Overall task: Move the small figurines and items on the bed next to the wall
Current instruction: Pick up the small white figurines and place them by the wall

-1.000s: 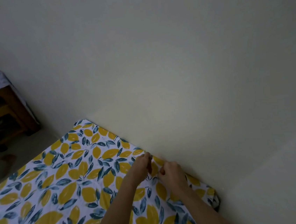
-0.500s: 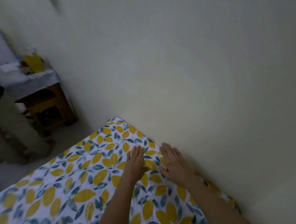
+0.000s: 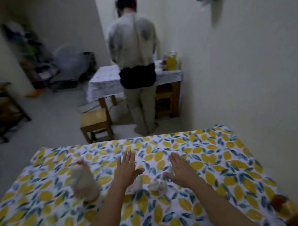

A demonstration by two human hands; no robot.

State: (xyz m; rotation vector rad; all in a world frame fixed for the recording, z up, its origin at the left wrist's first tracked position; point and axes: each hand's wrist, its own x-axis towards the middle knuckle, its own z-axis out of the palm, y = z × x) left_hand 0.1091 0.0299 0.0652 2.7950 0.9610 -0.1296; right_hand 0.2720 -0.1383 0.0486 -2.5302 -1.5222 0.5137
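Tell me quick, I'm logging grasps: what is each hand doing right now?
Left hand: open, fingers spread, holding nothing.
Right hand: open, fingers spread, holding nothing.

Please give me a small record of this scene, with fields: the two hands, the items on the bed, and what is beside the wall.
left hand: left hand open, fingers spread, over the bedsheet, holding nothing
right hand: right hand open, palm down, holding nothing
between the hands: two small white figurines, blurred
left of the hands: taller white figurine, upright
next to the wall: brown and yellow item at the bed's right edge, too blurred to name
background: another person standing at a covered table; wooden stool
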